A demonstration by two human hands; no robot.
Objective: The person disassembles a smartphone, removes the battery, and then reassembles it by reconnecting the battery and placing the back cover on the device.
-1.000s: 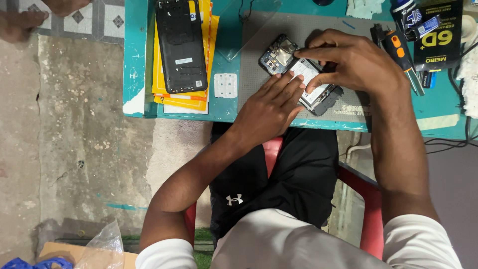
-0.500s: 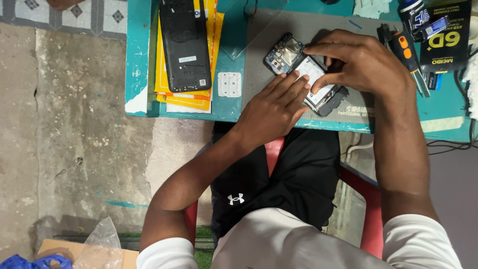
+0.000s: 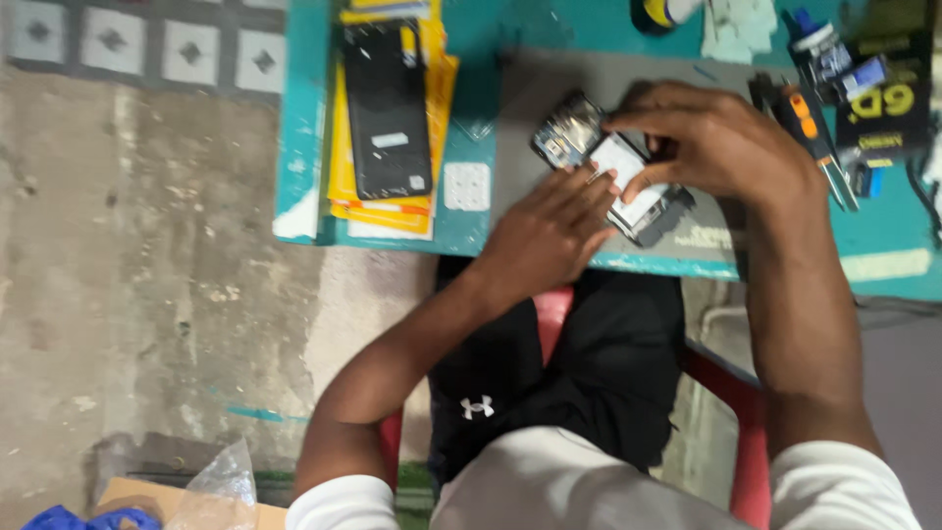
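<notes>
A rough, stained concrete floor spreads under a teal-painted worktable, at which a person sits on a red plastic chair. A grey rectangular work mat covers the middle of the tabletop, and on it lies the opened smartphone with its back removed and pale battery and dark circuit parts showing, angled across the mat near the table's front edge. The right hand arches over the upper end of the phone, fingers curled and pinching close at its edge; whether they grip a small part or only the frame I cannot tell, since the hand hides the contact. The left hand lies flatter, fingers stretched together and pressing on the battery side, holding nothing apart from the phone itself. To do this well, I judge the left hand should pin the body steadily while the right works with light, even pressure, keeping the phone flat on the mat. To the left, a black phone back panel rests on a stack of yellow sheets, beside a small white square pad. An orange-handled screwdriver lies to the right.
</notes>
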